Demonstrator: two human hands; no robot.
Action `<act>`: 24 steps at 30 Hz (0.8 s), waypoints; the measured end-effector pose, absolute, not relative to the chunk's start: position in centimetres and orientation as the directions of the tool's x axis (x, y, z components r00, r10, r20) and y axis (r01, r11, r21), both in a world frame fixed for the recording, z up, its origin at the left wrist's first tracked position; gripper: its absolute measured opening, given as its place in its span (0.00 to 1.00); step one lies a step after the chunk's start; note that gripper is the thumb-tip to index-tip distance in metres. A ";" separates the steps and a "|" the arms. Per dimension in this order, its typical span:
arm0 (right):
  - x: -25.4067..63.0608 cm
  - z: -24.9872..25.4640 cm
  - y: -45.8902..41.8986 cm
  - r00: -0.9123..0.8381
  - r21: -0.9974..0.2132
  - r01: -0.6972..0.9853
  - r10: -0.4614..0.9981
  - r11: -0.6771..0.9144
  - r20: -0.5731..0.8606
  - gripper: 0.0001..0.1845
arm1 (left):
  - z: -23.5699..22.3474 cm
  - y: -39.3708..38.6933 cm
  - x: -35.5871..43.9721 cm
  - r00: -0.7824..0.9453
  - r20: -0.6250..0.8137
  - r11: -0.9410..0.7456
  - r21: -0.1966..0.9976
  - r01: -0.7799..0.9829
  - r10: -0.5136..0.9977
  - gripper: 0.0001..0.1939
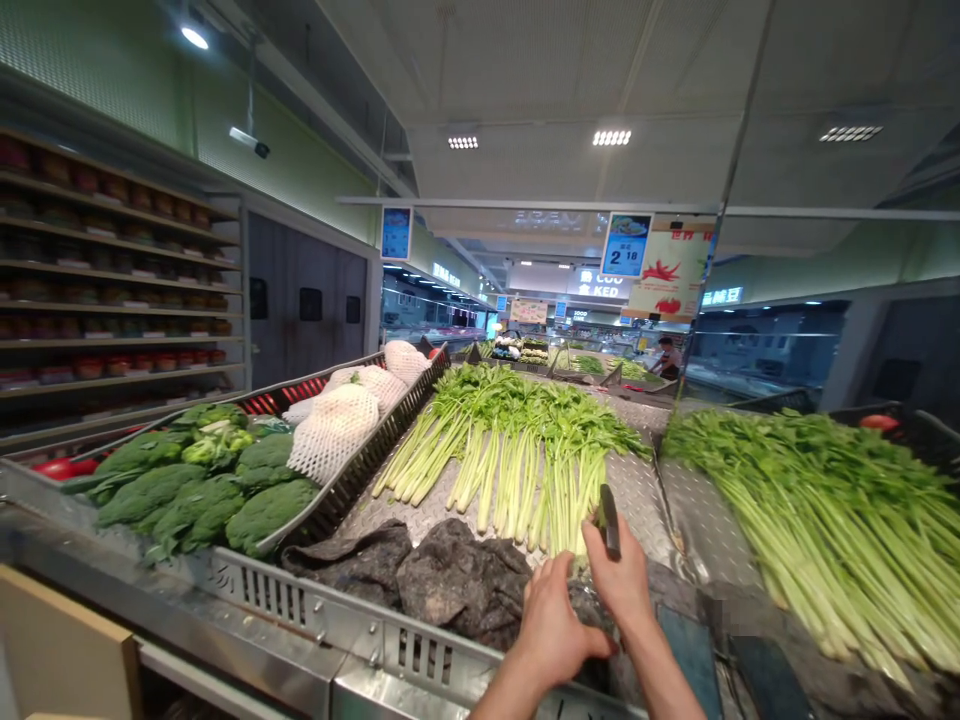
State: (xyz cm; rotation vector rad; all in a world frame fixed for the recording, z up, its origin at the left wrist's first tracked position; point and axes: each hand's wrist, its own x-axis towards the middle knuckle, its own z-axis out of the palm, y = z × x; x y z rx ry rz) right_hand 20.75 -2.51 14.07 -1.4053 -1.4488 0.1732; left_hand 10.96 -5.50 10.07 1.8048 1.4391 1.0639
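Observation:
My right hand point(621, 575) is closed around a dark, narrow tool point(610, 522), perhaps a knife; its lower part is hidden by my fingers. Just left of it, my left hand point(551, 620) reaches forward with the thumb held away from the fingers, and nothing shows in it. Both hands are at the near right end of a row of celery point(517, 470), close to the cut stalk ends. The leafy tops point away from me. A crumpled dark grey cloth point(461, 575) lies in front of the stalks, beside my left hand.
Broccoli point(199, 495) and cauliflower in white foam nets point(334, 430) fill the section to the left, behind a black slatted divider point(375, 430). A grey slotted rail point(277, 600) edges the front. On the right, a mirror point(720, 500) reflects the celery. A person point(667, 357) stands far off.

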 end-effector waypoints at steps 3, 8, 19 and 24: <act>21.2 14.0 -2.4 0.286 -0.721 0.654 0.808 0.229 0.516 0.18 | 10.1 -5.3 11.4 0.110 0.188 -0.217 0.833 0.509 0.976 0.48; 21.4 13.7 -1.8 0.316 -0.732 0.646 0.798 0.215 0.514 0.20 | 10.5 -4.8 11.2 0.158 0.144 -0.207 0.825 0.527 0.977 0.48; 19.5 13.9 -1.4 0.413 -0.758 0.643 0.786 0.106 0.460 0.20 | 11.0 -3.7 8.7 0.217 0.115 -0.221 0.795 0.564 0.969 0.50; 18.4 13.9 -1.5 0.416 -0.751 0.655 0.793 0.078 0.446 0.20 | 10.9 -3.6 7.8 0.224 0.110 -0.220 0.800 0.559 0.968 0.49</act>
